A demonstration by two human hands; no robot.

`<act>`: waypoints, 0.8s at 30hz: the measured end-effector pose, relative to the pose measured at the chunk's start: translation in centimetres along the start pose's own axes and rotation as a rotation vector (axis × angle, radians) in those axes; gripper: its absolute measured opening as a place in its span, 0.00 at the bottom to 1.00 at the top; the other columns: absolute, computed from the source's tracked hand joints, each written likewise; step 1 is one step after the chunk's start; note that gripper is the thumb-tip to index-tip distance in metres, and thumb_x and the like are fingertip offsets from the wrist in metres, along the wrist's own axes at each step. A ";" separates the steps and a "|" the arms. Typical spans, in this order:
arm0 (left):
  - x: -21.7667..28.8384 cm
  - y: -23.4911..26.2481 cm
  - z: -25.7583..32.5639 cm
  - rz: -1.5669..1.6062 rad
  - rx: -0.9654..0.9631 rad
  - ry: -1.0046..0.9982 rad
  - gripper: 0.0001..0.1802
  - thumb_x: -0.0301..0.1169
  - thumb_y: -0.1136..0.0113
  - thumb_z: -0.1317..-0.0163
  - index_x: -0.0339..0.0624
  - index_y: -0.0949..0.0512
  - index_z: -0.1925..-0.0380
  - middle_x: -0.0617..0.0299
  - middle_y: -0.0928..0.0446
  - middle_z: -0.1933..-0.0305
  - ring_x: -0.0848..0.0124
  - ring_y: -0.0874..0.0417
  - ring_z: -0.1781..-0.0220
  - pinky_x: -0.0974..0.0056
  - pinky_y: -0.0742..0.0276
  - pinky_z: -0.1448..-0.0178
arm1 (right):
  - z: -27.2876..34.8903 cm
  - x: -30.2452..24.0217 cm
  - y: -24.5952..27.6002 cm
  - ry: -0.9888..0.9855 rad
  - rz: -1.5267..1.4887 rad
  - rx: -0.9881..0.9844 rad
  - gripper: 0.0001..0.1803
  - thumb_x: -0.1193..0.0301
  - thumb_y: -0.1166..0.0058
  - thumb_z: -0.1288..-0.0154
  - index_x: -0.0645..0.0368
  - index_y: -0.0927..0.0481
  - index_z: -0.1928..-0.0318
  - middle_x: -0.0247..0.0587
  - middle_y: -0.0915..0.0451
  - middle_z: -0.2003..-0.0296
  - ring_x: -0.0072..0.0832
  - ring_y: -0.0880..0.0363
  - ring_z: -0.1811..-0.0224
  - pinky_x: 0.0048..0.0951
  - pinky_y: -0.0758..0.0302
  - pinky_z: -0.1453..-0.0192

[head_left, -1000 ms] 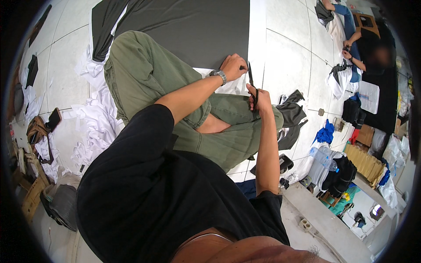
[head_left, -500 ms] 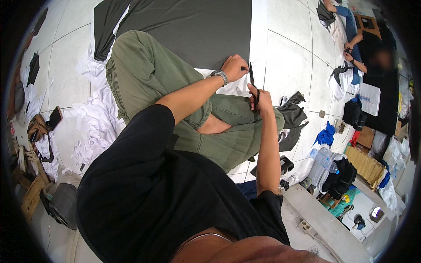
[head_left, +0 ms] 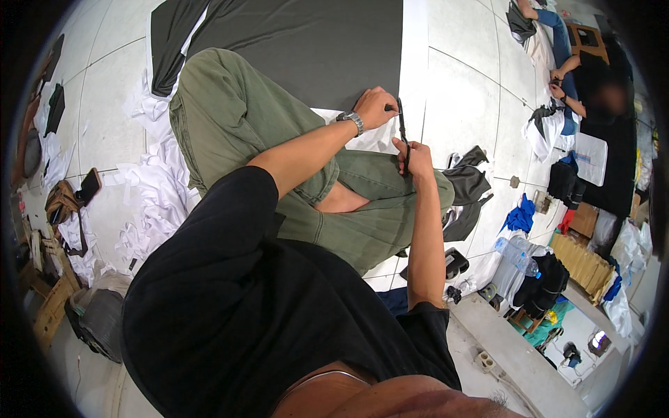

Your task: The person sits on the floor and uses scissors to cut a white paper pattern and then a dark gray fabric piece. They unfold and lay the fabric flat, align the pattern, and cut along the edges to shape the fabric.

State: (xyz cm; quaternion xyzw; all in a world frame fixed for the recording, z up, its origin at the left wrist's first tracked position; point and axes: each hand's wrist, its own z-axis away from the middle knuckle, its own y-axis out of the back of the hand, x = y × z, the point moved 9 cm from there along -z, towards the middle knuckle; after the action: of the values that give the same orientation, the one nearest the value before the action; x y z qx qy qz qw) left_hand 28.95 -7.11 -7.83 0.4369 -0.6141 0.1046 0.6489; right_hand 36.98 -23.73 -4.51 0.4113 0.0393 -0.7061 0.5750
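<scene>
Far left: brown bag (head_left: 64, 202) on the pale tiles, a dark flat phone-like thing (head_left: 90, 183) just beside it. Next a loose heap of white cloth (head_left: 164, 181), close by the seated person's green trouser leg (head_left: 240, 118). Nothing stirred there over the last second.

Centre: dark grey cloth (head_left: 306, 52) spread on the floor beyond the knees, a white band (head_left: 414, 70) along its right side. Left hand (head_left: 376, 108), watch (head_left: 353, 120) at the wrist, sits on the cloth's near right corner in much the same place as a second ago. Its fingers are bent inward, thumb toward forefinger; a small dark bit shows at the tips, too small for me to tell what is pinched, if anything.

Black scissors (head_left: 403, 125) stand beside that corner, blades pointing away from the person. Right hand (head_left: 419, 160) has its fingers wrapped round the handles. Here is the one change: the handle loop, plainly visible half a second ago, now looks narrower and more in line with the blades. I judge it a squeeze or slight turn of the grip, the working spot unchanged. Cannot tell if the blades are parted.

Right: dark scraps (head_left: 468, 182) by the knee; farther off, a co-worker's hands (head_left: 557, 82) close together.
</scene>
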 end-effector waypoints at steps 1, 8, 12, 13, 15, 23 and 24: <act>0.0 0.0 0.0 -0.002 0.000 0.004 0.05 0.34 0.30 0.44 0.49 0.11 0.68 0.66 0.12 0.55 0.63 0.19 0.46 0.54 0.28 0.39 | 0.1 -0.1 0.1 -0.009 -0.007 -0.001 0.24 0.54 0.27 0.41 0.61 0.23 0.67 0.31 0.27 0.83 0.20 0.31 0.87 0.25 0.33 0.84; 0.2 0.4 0.1 -0.003 -0.009 0.013 0.04 0.33 0.30 0.45 0.48 0.11 0.69 0.66 0.12 0.56 0.62 0.18 0.47 0.54 0.27 0.38 | -0.3 -0.8 -0.1 -0.038 -0.065 -0.008 0.23 0.53 0.29 0.40 0.60 0.24 0.68 0.32 0.27 0.83 0.20 0.31 0.87 0.25 0.34 0.84; 0.3 0.6 0.2 0.041 0.016 0.002 0.05 0.32 0.30 0.45 0.47 0.12 0.69 0.65 0.12 0.56 0.62 0.18 0.47 0.55 0.25 0.38 | -0.9 -0.4 -0.4 0.007 -0.024 0.001 0.24 0.53 0.29 0.40 0.59 0.24 0.69 0.32 0.27 0.84 0.20 0.31 0.87 0.25 0.34 0.84; 0.2 0.5 0.1 0.042 0.005 0.012 0.05 0.32 0.30 0.45 0.47 0.12 0.69 0.65 0.12 0.56 0.62 0.18 0.46 0.55 0.25 0.38 | -1.0 -0.3 -0.4 0.025 -0.014 0.000 0.24 0.53 0.29 0.40 0.59 0.24 0.69 0.32 0.27 0.84 0.20 0.31 0.87 0.25 0.34 0.84; 0.2 0.6 0.1 0.048 0.013 0.005 0.05 0.32 0.30 0.45 0.47 0.12 0.69 0.66 0.12 0.56 0.62 0.18 0.47 0.55 0.25 0.38 | -1.0 -0.2 -0.4 0.045 -0.015 0.003 0.24 0.53 0.29 0.40 0.59 0.24 0.69 0.31 0.27 0.84 0.20 0.31 0.87 0.25 0.34 0.84; 0.3 0.8 0.2 0.050 -0.009 0.038 0.04 0.32 0.30 0.45 0.48 0.12 0.70 0.67 0.12 0.56 0.63 0.18 0.47 0.56 0.25 0.38 | -1.8 -0.2 -0.3 -0.012 -0.128 -0.019 0.22 0.56 0.28 0.40 0.60 0.23 0.68 0.31 0.27 0.83 0.20 0.31 0.88 0.25 0.34 0.84; 0.4 0.8 0.2 0.050 -0.003 0.037 0.04 0.32 0.30 0.45 0.48 0.12 0.70 0.67 0.12 0.55 0.63 0.18 0.47 0.56 0.25 0.38 | -1.9 -0.3 -0.4 0.001 -0.112 -0.014 0.22 0.55 0.28 0.40 0.60 0.23 0.68 0.31 0.27 0.83 0.20 0.31 0.87 0.25 0.34 0.84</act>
State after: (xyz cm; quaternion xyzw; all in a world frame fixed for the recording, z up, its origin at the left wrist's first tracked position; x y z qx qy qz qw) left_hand 28.30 -6.93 -7.18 0.4186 -0.6127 0.1278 0.6581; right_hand 37.70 -22.38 -5.74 0.4050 0.0675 -0.7366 0.5375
